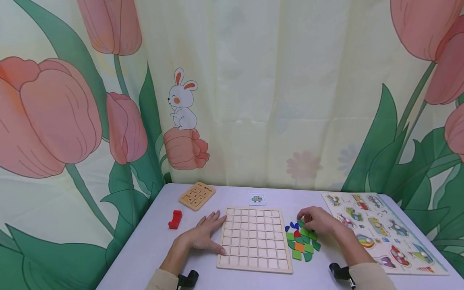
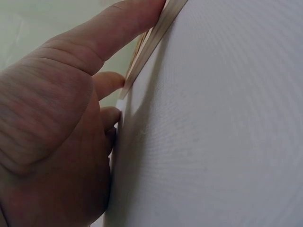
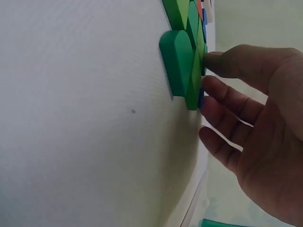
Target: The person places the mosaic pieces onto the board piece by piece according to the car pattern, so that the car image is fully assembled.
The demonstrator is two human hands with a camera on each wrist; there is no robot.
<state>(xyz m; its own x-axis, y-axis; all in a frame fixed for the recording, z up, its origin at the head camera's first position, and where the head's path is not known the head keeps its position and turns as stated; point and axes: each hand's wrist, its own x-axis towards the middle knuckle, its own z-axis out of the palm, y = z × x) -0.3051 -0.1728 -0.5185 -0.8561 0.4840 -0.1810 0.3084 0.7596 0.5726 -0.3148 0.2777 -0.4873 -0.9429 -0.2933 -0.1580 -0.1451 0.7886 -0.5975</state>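
A light wooden grid board [image 1: 254, 270] lies flat with bare squares. My left hand [image 1: 204, 233] rests at its left side, fingers and thumb spread; the left wrist view shows the thumb [image 2: 128, 23] on the board's edge. To the right of the board is a loose cluster of flat blocks, green, blue, red and orange. My right hand [image 1: 319, 220] reaches down over the far part of this cluster. Its thumb and index finger lie on either side of a dark green block [image 1: 301, 222], pinching it. Beside them are a lighter green block [image 3: 193, 87] and a rounded green block [image 3: 176, 59].
Behind the board lies a small picture card [image 1: 257, 199]. A wooden number puzzle [image 1: 197, 196] and a red curved block [image 1: 175, 220] lie at the left. A large picture puzzle board [image 1: 384, 227] covers the table's right side. A printed curtain [image 1: 253, 100] hangs behind the table.
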